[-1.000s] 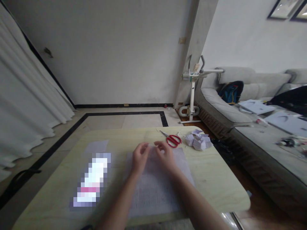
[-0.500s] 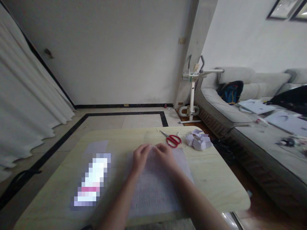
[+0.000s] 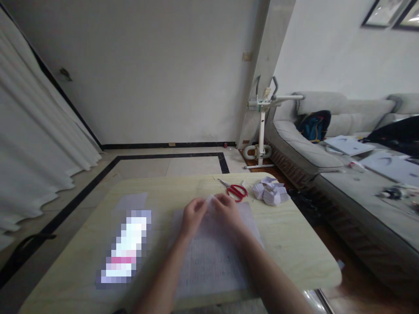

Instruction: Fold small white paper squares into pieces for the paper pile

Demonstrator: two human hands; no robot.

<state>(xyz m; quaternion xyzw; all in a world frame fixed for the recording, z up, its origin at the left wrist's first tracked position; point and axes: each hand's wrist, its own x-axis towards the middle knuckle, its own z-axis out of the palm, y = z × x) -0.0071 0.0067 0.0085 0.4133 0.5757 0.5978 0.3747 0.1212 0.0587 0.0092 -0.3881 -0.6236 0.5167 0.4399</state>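
My left hand point(image 3: 193, 216) and my right hand point(image 3: 227, 213) meet over the far part of a printed paper sheet point(image 3: 212, 268) on the table. Pinched between the fingertips of both is a small white piece of paper point(image 3: 210, 199), mostly covered by the fingers. Both hands are closed. Just beyond the right hand lie red-handled scissors point(image 3: 237, 192), blades pointing away to the left. A clump of folded paper pieces point(image 3: 271, 192) sits right of the scissors.
On the left of the pale wooden table point(image 3: 297, 244) lies a bright, pixelated oblong point(image 3: 126, 246), with a flat paper piece point(image 3: 131, 201) behind it. A grey sofa point(image 3: 347, 187) stands to the right, an exercise machine point(image 3: 262, 126) behind the table.
Both hands have shifted slightly, and more of the small white paper shows between the fingertips. The scissors, sheet and paper clump stay in place.
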